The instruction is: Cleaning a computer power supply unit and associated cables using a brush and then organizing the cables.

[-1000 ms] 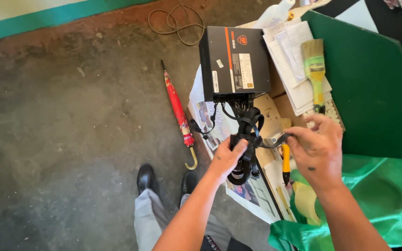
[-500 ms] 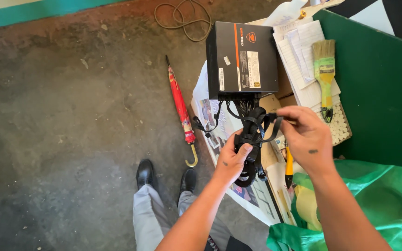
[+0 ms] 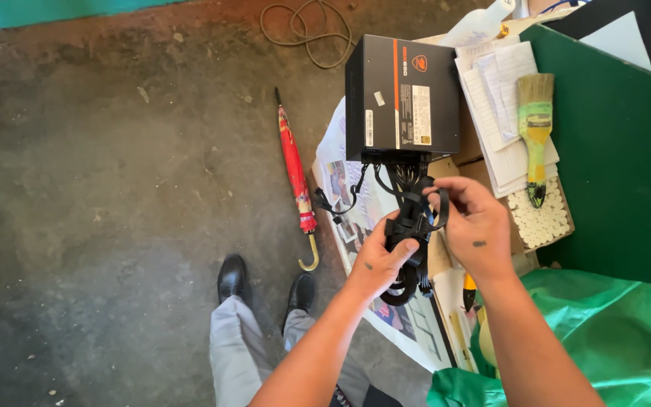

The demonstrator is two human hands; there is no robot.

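Cable bundle (image 3: pixel 410 226) is hanging from the 6 o'clock face of the black power supply unit (image 3: pixel 401 96), its long axis running 12 to 6 o'clock. Left hand (image 3: pixel 380 260) is clamping the bundle's lower half from 7 o'clock. Right hand (image 3: pixel 476 226) is pinching the black strap (image 3: pixel 438 215) at the bundle's 3 o'clock side, fingertips closed on it. Both hands are touching the bundle; the paintbrush (image 3: pixel 535 124) is lying well apart at 2 o'clock.
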